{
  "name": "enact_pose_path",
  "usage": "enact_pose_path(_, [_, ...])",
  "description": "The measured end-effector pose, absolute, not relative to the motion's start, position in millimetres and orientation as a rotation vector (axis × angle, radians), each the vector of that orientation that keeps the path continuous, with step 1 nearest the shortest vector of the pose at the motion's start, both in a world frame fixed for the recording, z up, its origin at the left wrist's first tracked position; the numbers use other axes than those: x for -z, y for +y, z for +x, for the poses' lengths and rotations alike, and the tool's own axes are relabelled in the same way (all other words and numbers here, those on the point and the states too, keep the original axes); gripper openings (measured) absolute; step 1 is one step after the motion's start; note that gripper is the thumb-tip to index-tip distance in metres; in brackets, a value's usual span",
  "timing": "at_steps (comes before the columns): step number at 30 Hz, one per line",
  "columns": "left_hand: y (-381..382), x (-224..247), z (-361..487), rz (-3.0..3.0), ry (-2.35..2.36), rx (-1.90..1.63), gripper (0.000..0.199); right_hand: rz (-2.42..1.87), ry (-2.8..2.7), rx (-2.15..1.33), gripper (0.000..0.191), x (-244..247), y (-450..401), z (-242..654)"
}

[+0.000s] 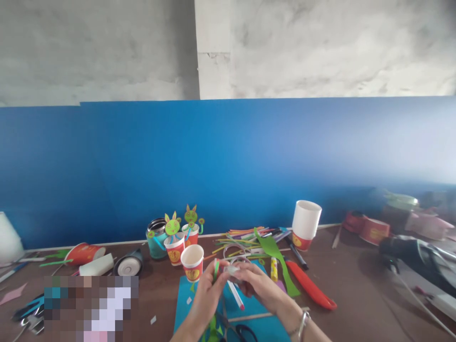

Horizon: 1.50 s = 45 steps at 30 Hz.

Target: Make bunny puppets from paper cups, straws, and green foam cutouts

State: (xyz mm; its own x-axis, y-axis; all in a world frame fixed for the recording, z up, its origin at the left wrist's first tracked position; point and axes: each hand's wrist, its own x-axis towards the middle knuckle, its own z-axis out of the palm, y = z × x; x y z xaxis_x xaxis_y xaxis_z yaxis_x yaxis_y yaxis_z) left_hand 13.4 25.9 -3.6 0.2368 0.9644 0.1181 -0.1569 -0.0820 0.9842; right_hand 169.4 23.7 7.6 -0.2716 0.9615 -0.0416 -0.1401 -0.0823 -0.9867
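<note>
My left hand (211,288) is closed, with a green strip (216,270) between its fingers. Beside it, my right hand (257,284) pinches a small whitish, see-through piece (232,270), and the fingertips of both hands meet there. Below them lie a white marker (235,295) with a red tip and dark-handled scissors (245,332) on a blue sheet (182,304). Just left of my hands stands a red and white paper cup (192,261). Two more cups (174,249) behind it carry green paper animal faces (173,226).
Pipe cleaners and pens (245,240) lie behind my hands. To the right are a green paper strip (276,256), a red cutter (309,285) and stacked white cups (306,221). A teal jar (156,244) and tipped cups (85,253) are at the left. A blue partition (228,166) stands behind.
</note>
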Motion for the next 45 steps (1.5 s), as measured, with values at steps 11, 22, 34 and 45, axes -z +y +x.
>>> enact_pose_path(11, [27.5,2.7,13.2,1.380,0.701,-1.156,0.033,-0.971,-1.200,-1.558,0.016,-11.1,25.0,172.0])
enact_pose_path(22, [22.2,-4.4,12.7,1.270,0.817,-1.146,0.043,-0.836,-1.096,-1.658,0.012,-5.2,24.6,173.9])
enact_pose_path(34, [19.3,-9.1,13.2,1.377,0.702,-1.200,0.029,-0.817,-1.078,-1.629,0.015,-10.7,19.5,171.2])
enact_pose_path(45, [20.8,-5.5,15.3,1.290,0.727,-1.167,0.036,-0.830,-1.170,-1.637,0.014,-11.3,20.7,172.8])
